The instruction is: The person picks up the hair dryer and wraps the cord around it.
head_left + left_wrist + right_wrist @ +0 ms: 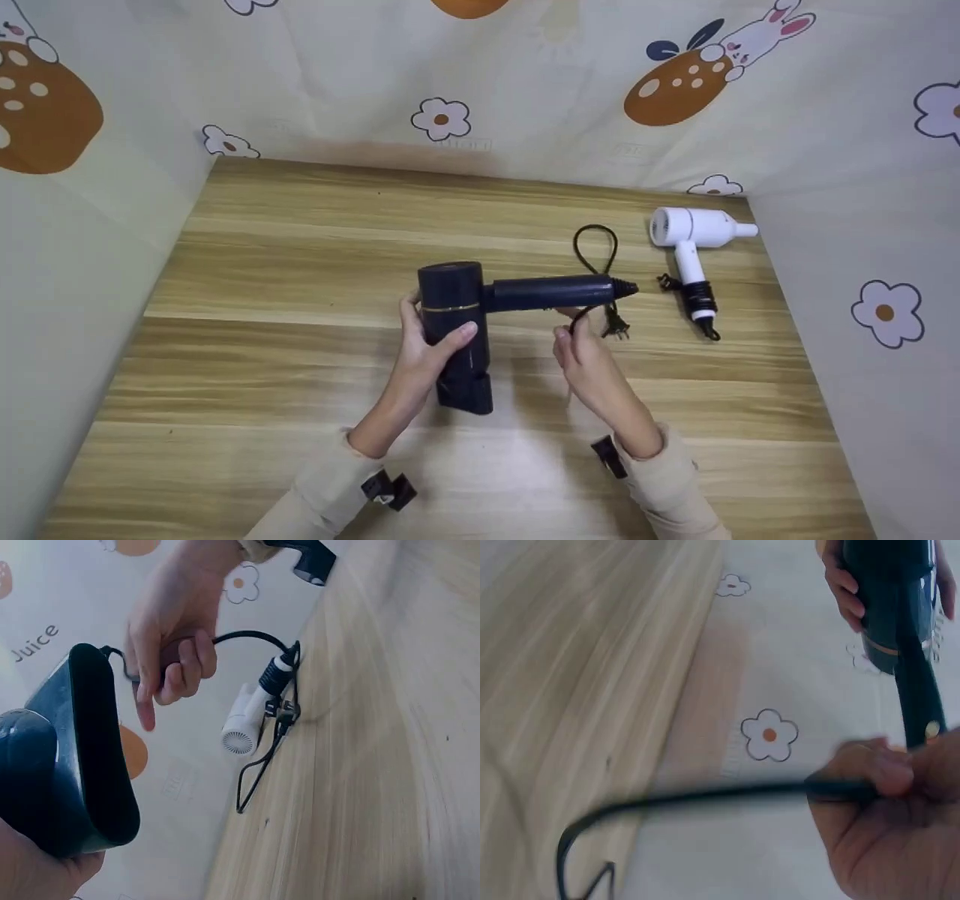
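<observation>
In the head view a dark navy hair dryer (550, 294) is held above the table, its handle pointing right. My left hand (412, 358) grips the barrel, thumb lying across the front. The wide flat nozzle (466, 394) points toward me. Below the handle's end, my right hand (600, 379) pinches the black power cord (616, 244). In the right wrist view the cord (705, 799) runs out blurred from between thumb and fingers. Its two-pin plug (616, 324) lies just right of that hand. The left wrist view shows the dark nozzle opening (101, 750) up close.
A white hair dryer (701, 227) lies at the back right of the wooden table (300, 247), black cord wound round its handle. Patterned cloth walls (360, 75) close in the back and both sides.
</observation>
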The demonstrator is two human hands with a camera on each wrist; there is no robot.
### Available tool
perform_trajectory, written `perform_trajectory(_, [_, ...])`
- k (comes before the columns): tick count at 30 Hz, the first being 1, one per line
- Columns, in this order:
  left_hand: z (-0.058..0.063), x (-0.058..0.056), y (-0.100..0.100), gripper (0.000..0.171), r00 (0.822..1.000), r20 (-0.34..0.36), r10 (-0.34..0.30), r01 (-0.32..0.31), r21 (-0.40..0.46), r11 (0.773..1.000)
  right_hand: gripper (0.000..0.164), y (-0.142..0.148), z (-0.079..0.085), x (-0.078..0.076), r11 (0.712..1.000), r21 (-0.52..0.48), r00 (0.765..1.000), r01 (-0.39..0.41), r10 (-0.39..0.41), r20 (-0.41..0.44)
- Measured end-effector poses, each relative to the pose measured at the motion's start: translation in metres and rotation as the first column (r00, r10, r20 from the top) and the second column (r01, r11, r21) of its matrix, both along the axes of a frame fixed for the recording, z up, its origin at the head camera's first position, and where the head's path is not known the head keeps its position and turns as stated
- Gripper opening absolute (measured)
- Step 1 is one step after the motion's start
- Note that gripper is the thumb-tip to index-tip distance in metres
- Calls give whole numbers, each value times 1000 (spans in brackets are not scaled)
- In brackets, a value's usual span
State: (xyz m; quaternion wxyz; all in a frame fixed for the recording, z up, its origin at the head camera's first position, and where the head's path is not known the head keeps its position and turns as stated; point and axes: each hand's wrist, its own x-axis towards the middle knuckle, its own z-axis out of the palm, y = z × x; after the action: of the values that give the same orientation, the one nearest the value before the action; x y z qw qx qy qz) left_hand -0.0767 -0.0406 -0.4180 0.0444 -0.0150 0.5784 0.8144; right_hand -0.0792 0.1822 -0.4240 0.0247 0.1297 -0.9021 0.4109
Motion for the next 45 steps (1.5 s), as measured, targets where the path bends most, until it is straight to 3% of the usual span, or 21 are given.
perform_trajectory(4, [-3,-3,-4,76,999,-51,17,-23,-122,992,12,-3,4,8,949,313,993,-22,56,-101])
perform_trajectory(8, [-4,-6,-13,75,997,-66,34,-47,-206,977,12,3,12,12,903,429,962,21,99,-255])
perform_trajectory(10, [-3,-7,-18,75,997,-65,35,-48,-218,975,11,8,17,12,909,414,928,43,117,-353])
perform_trajectory(14, [-2,-9,-24,75,998,-62,27,-38,-189,981,4,21,27,8,961,277,861,17,127,-492])
perform_trajectory(17, [-2,-10,-26,73,997,-81,7,-20,-161,987,6,28,31,5,985,170,847,-27,113,-519])
perform_trajectory(20, [-1,-11,-28,72,995,-100,-25,11,-133,991,10,31,33,5,998,40,876,-48,61,-479])
perform_trajectory(22, [-1,-11,-28,70,994,-98,-48,38,-109,993,10,33,35,5,995,-86,922,-51,14,-387])
perform_trajectory(24, [-2,-10,-29,68,994,-86,-66,58,-94,994,11,34,38,6,972,-231,969,-35,-23,-245])
perform_trajectory(26, [-2,-8,-30,66,995,-66,-77,71,-86,994,14,35,41,5,935,-355,994,10,-48,-97])
perform_trajectory(29, [-2,-6,-29,64,995,-41,-90,87,-58,994,12,39,44,2,878,-474,997,64,-43,57])
perform_trajectory(32, [-1,-4,-28,64,994,-41,-99,99,-16,995,3,43,46,0,832,-550,992,67,6,130])
perform_trajectory(36, [1,-2,-26,63,993,-69,-97,99,25,995,12,45,46,0,789,-608,967,86,81,242])
perform_trajectory(38, [1,-2,-25,63,993,-78,-88,91,34,995,15,44,44,0,796,-596,957,108,80,280])
perform_trajectory(41, [3,-2,-24,62,995,-82,-53,56,43,997,21,40,39,1,836,-540,961,93,67,270])
perform_trajectory(45, [5,-4,-23,61,996,-85,24,-19,67,998,25,34,29,2,916,-401,983,-32,102,154])
